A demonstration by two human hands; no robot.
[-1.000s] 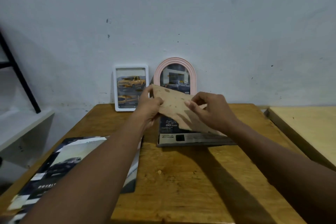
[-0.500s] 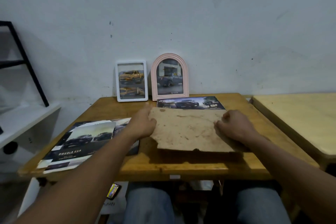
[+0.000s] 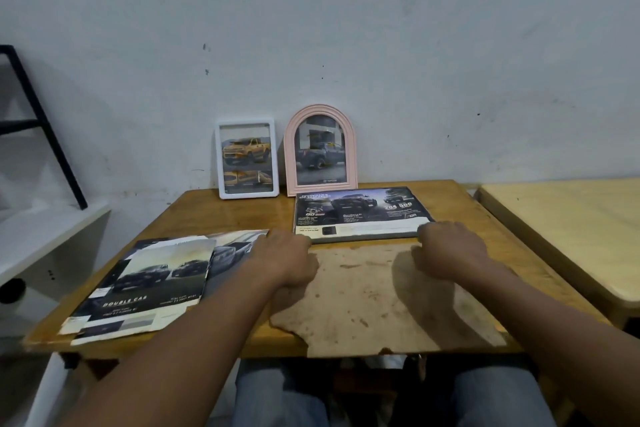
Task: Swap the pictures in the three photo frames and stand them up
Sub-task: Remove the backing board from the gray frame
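A wooden desk (image 3: 242,215) stood against a scuffed pale wall (image 3: 346,28). At its far edge two photo frames stood upright and leaned on the wall. The white rectangular frame (image 3: 247,159) on the left held a picture of a yellow pickup. Just beside it, the pink arched frame (image 3: 320,151) held a picture of a dark pickup. In front of the pink one the third, larger frame (image 3: 360,213) lay flat on the desk with a dark car advertisement facing up.

Nearer the person lay a worn brown backing board (image 3: 374,302), flat on the desk. Its far edge sat close against the flat frame, and its ragged near edge jutted past the desk's front.

The left hand (image 3: 289,258) rested on the board's far left corner. The right hand (image 3: 450,248) rested at its far right edge, against the flat frame's near rim. Both hands had their fingers bent downward with the tips hidden. I cannot tell whether they pinched the board or only pressed on it.

A loose stack of car brochures (image 3: 149,284) lay on the left part of the desk. A second, paler desk (image 3: 568,229) stood to the right. To the left were a white shelf (image 3: 45,239) and a black metal stand (image 3: 45,128). Jeans-clad knees (image 3: 277,399) showed below the desk's front edge.
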